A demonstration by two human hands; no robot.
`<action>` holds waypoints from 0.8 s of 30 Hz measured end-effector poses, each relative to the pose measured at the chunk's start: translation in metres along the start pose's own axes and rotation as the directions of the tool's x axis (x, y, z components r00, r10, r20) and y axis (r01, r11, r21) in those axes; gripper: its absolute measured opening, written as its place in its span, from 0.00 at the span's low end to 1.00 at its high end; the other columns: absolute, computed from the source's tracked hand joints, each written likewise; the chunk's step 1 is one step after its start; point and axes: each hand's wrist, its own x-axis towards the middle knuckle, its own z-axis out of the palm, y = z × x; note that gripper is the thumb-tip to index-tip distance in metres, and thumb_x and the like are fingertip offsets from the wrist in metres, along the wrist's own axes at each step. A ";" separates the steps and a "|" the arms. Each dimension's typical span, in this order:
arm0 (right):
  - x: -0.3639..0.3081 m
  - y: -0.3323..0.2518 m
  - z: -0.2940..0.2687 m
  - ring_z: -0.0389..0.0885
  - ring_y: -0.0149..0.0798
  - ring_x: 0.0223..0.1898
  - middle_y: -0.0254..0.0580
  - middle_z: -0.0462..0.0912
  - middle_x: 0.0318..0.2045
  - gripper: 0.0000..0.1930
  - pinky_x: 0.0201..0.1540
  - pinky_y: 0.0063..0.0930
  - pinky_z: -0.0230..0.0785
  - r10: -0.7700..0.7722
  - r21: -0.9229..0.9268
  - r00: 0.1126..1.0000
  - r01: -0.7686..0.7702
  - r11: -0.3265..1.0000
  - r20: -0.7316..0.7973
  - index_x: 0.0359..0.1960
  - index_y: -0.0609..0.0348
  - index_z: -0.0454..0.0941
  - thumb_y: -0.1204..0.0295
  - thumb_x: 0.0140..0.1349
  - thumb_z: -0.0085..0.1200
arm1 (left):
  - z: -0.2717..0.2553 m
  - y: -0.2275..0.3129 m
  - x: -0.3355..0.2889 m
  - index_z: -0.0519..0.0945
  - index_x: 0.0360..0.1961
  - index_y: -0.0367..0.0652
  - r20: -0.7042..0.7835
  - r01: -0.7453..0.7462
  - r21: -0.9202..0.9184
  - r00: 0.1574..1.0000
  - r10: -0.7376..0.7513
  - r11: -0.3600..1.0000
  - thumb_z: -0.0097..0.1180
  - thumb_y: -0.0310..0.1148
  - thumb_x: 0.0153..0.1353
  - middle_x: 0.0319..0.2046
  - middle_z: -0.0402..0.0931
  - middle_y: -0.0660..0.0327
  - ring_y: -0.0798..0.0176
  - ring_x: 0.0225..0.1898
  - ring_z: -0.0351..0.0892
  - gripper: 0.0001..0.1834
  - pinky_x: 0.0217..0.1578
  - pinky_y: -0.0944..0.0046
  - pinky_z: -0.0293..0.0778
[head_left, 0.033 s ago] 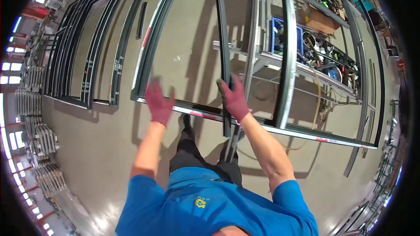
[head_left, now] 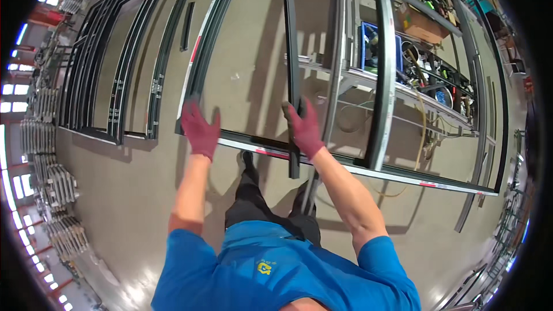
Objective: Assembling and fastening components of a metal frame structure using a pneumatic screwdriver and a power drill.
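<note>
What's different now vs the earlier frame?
Left hand moved left, closer to the near left corner of the black frame. Right hand and the near end of the dark bar shifted slightly left. No clear new grip or release. Unchanged: frame, blue bin.
</note>
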 end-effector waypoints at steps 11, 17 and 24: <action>0.117 0.024 0.291 0.76 0.31 0.32 0.39 0.81 0.31 0.17 0.37 0.31 0.71 0.164 0.272 0.968 -0.108 0.956 -0.192 0.51 0.63 0.78 0.59 0.77 0.54 | 0.132 -0.146 0.197 0.67 0.74 0.46 0.595 0.194 -0.624 0.746 0.299 0.757 0.49 0.50 0.79 0.52 0.81 0.52 0.59 0.51 0.79 0.30 0.56 0.60 0.74; 0.140 0.032 0.335 0.85 0.59 0.39 0.59 0.86 0.38 0.17 0.46 0.41 0.76 0.114 0.072 0.958 -0.098 0.993 -0.262 0.55 0.61 0.77 0.61 0.77 0.51 | 0.125 -0.134 0.218 0.67 0.72 0.44 0.595 0.399 -0.760 0.744 0.303 0.514 0.47 0.55 0.79 0.51 0.80 0.55 0.61 0.50 0.77 0.32 0.56 0.60 0.74; 0.130 0.026 0.343 0.85 0.59 0.39 0.61 0.85 0.40 0.18 0.45 0.43 0.76 0.046 0.129 0.968 -0.014 0.991 -0.247 0.61 0.60 0.73 0.63 0.77 0.50 | 0.119 -0.119 0.222 0.68 0.70 0.43 0.590 0.438 -0.769 0.766 0.255 0.465 0.45 0.52 0.80 0.47 0.78 0.61 0.64 0.47 0.73 0.29 0.55 0.62 0.73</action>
